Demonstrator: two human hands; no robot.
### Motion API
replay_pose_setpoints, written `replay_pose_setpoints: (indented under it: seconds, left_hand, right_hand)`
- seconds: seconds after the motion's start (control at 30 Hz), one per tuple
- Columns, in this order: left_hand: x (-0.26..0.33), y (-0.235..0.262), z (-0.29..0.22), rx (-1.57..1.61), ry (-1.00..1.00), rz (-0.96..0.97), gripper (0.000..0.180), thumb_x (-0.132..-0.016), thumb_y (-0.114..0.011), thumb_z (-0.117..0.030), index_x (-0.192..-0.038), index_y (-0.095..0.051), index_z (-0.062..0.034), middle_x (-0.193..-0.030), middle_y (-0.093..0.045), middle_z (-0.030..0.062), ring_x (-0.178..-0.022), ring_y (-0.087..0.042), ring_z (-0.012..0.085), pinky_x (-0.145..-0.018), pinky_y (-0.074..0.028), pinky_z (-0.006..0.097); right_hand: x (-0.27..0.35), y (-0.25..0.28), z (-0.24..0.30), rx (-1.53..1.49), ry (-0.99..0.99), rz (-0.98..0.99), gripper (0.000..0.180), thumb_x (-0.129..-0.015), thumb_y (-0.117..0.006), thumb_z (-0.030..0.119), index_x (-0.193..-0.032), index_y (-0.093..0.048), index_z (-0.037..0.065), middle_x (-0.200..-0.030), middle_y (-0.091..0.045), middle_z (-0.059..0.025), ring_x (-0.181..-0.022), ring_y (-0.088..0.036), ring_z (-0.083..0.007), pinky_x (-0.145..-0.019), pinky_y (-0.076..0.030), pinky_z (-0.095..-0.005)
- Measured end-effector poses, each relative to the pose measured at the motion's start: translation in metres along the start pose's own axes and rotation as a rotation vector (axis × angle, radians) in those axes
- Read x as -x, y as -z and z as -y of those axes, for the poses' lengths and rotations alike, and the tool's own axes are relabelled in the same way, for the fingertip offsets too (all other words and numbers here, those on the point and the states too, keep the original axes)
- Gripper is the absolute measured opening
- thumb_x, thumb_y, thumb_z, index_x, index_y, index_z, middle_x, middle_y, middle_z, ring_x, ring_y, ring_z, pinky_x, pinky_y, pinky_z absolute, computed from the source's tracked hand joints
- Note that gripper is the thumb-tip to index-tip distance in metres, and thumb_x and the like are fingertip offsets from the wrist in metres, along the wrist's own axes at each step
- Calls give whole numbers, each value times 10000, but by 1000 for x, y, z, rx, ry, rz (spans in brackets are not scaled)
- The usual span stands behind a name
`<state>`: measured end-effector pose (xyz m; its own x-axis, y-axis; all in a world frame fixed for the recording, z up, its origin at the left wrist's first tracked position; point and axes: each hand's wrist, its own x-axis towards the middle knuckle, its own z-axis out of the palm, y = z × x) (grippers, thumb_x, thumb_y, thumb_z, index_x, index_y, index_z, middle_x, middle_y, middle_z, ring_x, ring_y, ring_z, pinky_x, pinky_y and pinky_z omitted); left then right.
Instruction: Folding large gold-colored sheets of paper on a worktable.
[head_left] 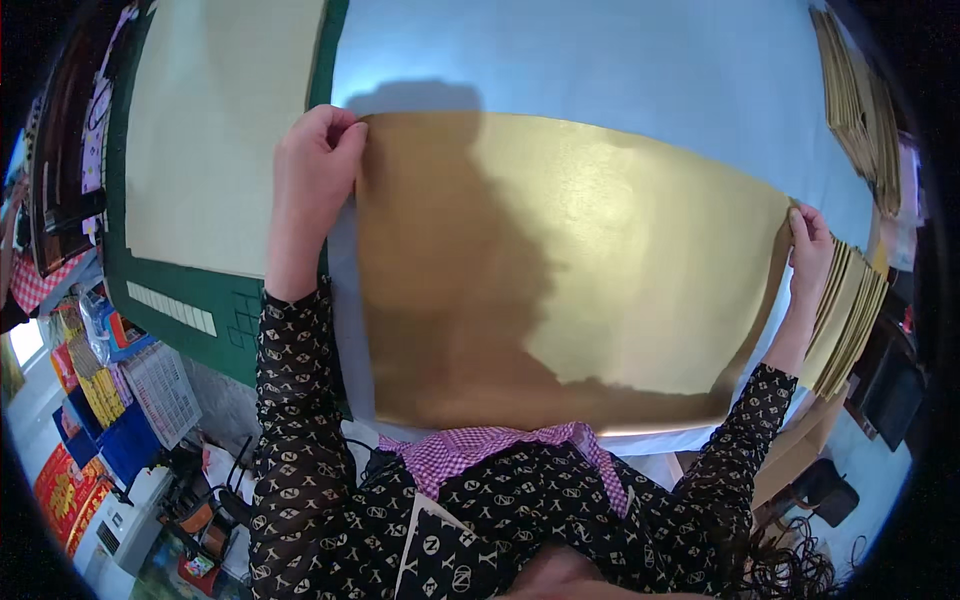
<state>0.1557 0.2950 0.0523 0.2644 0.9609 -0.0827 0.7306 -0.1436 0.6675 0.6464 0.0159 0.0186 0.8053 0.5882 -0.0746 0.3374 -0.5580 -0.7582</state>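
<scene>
In the head view, the step in hand seems to be spreading a gold sheet (620, 270) across the pale tabletop covering (640, 60); the left hand (312, 165) is pinched on its far-left corner, the right hand (815, 248) on its far-right; a next move would call for even tension; the sheet looks smooth, satiny, thin, roughly rectangular; layered tan stacks (848, 325) stand rightward, ridged along their edges.

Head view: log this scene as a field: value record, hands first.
left hand: pinching the gold sheet at its upper-left corner
right hand: pinching its upper-right corner
gold sheet: spread between the hands, shadow over left and lower parts
beyond: pale blue surface
left side: cream sheet on green mat
right side: brown-gold stacks
</scene>
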Motion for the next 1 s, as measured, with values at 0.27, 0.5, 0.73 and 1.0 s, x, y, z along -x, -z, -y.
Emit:
replay_pose_setpoints:
  seconds: [0.27, 0.5, 0.73, 1.0]
  left_hand:
    - [-4, 3, 18, -83, -35, 49, 116, -873, -585, -106, -869, -605, 8, -713, -577, 44, -668, -518, 92, -625, -439, 251]
    - [-12, -5, 30, 33, -23, 86, 119, -895, -587, -119, -887, -603, -2, -710, -551, -14, -627, -475, 55, -555, -391, 209]
    - [-11, 1, 30, 47, -8, 86, 123, -908, -589, -173, -913, -600, -50, -710, -523, -47, -596, -435, 36, -514, -348, 185]
    - [-8, 0, 21, 8, 40, 84, 122, -906, -587, -164, -915, -602, -43, -720, -534, -33, -614, -442, 45, -547, -371, 197]
  right_hand:
    - [5, -13, 25, 51, -1, 10, 217, -840, -662, 196, -995, -661, 43, -781, -602, 22, -655, -500, -38, -483, -366, -176]
    - [-1, -7, 5, 82, 85, -39, 199, -828, -670, 175, -950, -647, 20, -806, -627, -4, -744, -565, -68, -647, -457, -193]
    - [-2, -10, 4, -16, 84, 4, 176, -826, -673, 144, -943, -643, 16, -811, -633, -12, -748, -572, -72, -678, -468, -195]
    - [-4, -9, 1, 32, 99, -42, 235, -786, -675, 189, -937, -663, 9, -796, -667, -58, -736, -614, -118, -703, -500, -250]
